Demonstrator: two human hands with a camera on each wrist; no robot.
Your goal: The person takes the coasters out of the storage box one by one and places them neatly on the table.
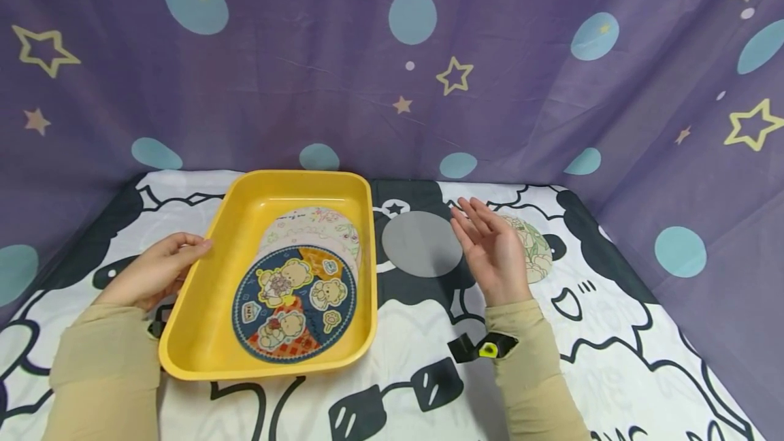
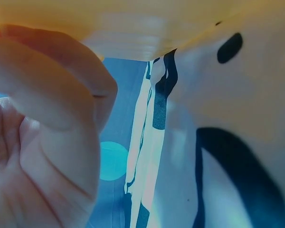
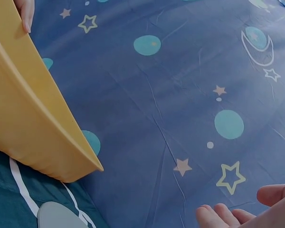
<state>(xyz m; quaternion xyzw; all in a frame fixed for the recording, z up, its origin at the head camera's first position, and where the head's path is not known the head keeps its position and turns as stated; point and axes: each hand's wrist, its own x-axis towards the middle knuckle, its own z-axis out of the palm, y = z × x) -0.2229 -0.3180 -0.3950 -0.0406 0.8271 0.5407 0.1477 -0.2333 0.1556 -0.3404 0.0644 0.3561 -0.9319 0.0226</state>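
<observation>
My left hand (image 1: pixel 158 267) grips the left rim of a yellow tray (image 1: pixel 208 318), thumb on top and fingers curled beneath. In the left wrist view, the tray's underside (image 2: pixel 133 28) sits above the cloth on that side. Inside the tray lies a round dark-blue mat with bear pictures (image 1: pixel 294 305), overlapping a pale pink floral round mat (image 1: pixel 312 223). My right hand (image 1: pixel 495 250) is held palm up with loosely extended fingers and holds nothing. It partly hides a green-patterned round piece (image 1: pixel 537 250); to its left is a plain grey disc (image 1: pixel 421 243).
A white and black cartoon-print cloth (image 1: pixel 422 346) covers the table. Behind and at the sides hangs a purple curtain (image 1: pixel 343 73) with stars and blue ovals, meeting the table's back edge. Each wrist wears a dark strap, the right wrist strap (image 1: pixel 484 348) having a yellow mark.
</observation>
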